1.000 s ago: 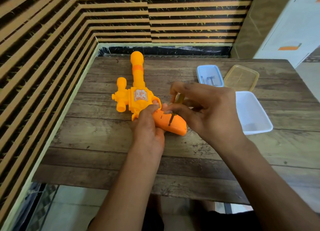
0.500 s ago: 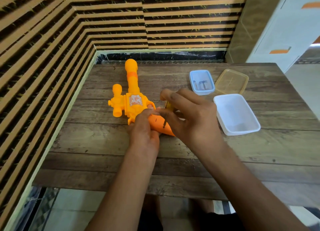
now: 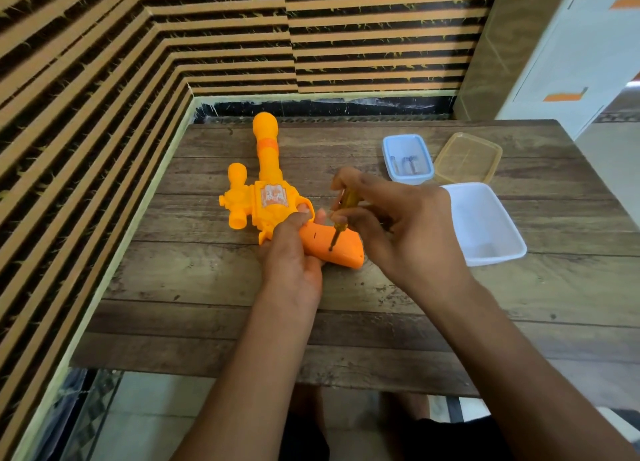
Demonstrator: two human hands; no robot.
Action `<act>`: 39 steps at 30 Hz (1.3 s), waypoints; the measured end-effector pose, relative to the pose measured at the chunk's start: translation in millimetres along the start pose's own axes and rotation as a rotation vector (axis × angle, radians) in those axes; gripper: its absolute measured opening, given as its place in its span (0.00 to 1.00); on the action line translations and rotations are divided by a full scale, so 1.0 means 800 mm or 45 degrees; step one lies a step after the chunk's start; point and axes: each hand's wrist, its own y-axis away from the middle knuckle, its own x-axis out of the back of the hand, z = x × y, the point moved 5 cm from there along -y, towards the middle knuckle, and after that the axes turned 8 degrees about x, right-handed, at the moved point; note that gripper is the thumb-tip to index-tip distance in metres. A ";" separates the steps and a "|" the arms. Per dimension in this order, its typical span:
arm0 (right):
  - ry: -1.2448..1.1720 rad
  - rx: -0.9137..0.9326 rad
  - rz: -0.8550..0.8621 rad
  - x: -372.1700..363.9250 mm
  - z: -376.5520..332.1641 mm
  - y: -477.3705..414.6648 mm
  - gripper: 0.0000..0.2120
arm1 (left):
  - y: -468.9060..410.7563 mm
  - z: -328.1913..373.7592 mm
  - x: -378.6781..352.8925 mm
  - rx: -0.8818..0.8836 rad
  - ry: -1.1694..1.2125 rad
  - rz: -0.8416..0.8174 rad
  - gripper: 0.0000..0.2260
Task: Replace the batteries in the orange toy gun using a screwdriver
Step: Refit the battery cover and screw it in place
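Pinching tilted screwdriver point(image 3: 347, 202), right grip point(image 3: 408, 232), tip on toy gun point(image 3: 273, 201) handle | left grip point(image 3: 294, 256) wrapped round handle

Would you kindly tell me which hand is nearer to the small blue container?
Right. The right hand, holding the screwdriver, sits just in front of the blue container; the left hand grips the toy gun farther left.

The wooden table point(image 3: 207, 322) bears the orange toy gun point(image 3: 266, 164), a blue tray point(image 3: 407, 145), an amber lid point(image 3: 467, 156) and a white tub point(image 3: 481, 218).
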 end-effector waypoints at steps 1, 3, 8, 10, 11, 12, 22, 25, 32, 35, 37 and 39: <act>0.037 0.001 0.012 -0.001 0.000 0.001 0.12 | 0.000 -0.001 0.000 -0.003 -0.001 0.001 0.22; 0.093 -0.006 0.040 0.000 -0.001 0.003 0.12 | 0.000 -0.001 0.000 -0.011 -0.002 -0.011 0.23; 0.187 0.028 0.106 -0.004 -0.008 0.004 0.12 | 0.003 -0.001 0.000 -0.027 0.014 0.011 0.23; 0.190 0.028 0.101 -0.009 -0.008 0.006 0.12 | 0.007 0.000 -0.002 -0.028 0.007 -0.019 0.24; 0.163 0.010 0.097 -0.010 -0.006 0.008 0.13 | 0.010 0.000 -0.003 -0.021 0.005 -0.028 0.24; 0.124 -0.007 0.099 -0.008 -0.002 0.010 0.13 | 0.011 0.002 -0.004 -0.009 0.000 -0.030 0.23; 0.029 0.105 0.355 -0.002 0.018 0.015 0.13 | 0.024 0.020 0.001 0.019 -0.001 -0.026 0.19; 0.080 0.209 0.284 -0.022 0.038 0.008 0.12 | 0.023 0.020 0.007 -0.028 -0.058 0.026 0.19; 0.149 0.226 0.054 -0.073 0.102 0.002 0.18 | 0.027 0.028 0.032 -0.156 -0.114 0.176 0.19; 0.166 0.261 -0.112 -0.089 0.106 0.003 0.19 | 0.036 0.039 0.041 -0.260 -0.255 0.228 0.13; 0.172 0.270 -0.226 -0.098 0.106 0.005 0.23 | 0.042 0.041 0.043 -0.272 -0.363 0.205 0.10; 0.182 0.280 -0.298 -0.102 0.107 0.007 0.24 | 0.043 0.046 0.048 -0.298 -0.500 0.200 0.09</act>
